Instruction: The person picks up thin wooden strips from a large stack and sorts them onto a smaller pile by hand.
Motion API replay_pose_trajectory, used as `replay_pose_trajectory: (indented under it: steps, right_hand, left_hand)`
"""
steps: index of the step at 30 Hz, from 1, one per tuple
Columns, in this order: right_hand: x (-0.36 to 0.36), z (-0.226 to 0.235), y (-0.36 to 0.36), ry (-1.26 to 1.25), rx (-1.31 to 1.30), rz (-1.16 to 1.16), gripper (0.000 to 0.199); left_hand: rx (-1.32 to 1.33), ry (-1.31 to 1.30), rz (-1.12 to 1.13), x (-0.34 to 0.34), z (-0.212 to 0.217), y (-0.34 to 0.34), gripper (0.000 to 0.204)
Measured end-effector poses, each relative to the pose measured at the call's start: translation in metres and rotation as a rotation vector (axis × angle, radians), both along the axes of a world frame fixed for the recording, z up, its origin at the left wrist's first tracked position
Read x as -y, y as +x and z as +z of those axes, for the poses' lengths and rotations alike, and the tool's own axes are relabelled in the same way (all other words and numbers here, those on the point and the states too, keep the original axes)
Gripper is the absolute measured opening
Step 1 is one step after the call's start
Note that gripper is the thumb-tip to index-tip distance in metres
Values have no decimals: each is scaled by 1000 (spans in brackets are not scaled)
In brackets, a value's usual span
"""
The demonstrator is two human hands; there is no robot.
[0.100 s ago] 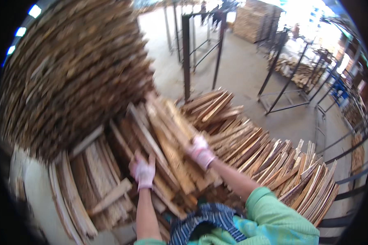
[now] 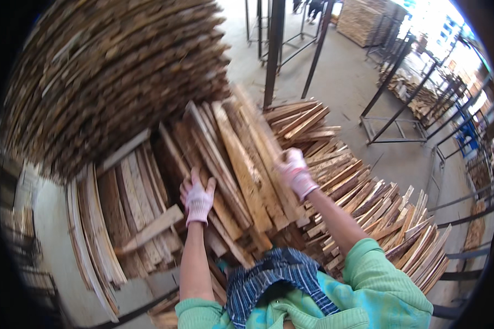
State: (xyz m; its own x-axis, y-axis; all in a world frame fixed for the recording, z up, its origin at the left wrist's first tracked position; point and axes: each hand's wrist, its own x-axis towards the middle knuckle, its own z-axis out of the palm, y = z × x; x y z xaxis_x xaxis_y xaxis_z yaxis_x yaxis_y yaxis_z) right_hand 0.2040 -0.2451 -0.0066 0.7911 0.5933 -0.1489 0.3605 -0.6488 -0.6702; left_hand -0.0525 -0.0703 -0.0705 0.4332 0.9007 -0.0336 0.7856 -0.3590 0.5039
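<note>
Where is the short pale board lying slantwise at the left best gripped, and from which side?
Probably by its upper-right end, coming from the right: the short pale board lies slantwise over longer boards, and that blunt, broader end points toward the gloved left hand, close by.

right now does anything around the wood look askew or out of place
Yes: a short board, left of the left hand, looks askew. It lies slantwise across the long boards, which run roughly side by side beneath it.

Downward fisheye view from head height
</note>
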Motion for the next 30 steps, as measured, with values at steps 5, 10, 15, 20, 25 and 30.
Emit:
replay_pose_trajectory:
  steps: [5,10,15,20,25,30]
  right_hand:
    - [-34,38,-57,-191,51,35,62]
    - [-56,7,-92,-458,358,236,74]
    - [-106,14,-49,-392,144,141,86]
    - [-130,-11,-51,-361,205,194,100]
    - [-122,-26,-3,-121,-62,324,106]
    - [-131,6,-1,-308,-149,264,115]
  left_hand:
    - [-121,-59,22,-60,44,-51,83]
    - [-181,-108,59,-45,62,-31,98]
    - [-244,-74,-14,-17,82,21,108]
    - [130,-86,143,-38,54,0,63]
    - [35,11,128,-40,48,-4,67]
    - [-154,-250,139,-27,95,22,98]
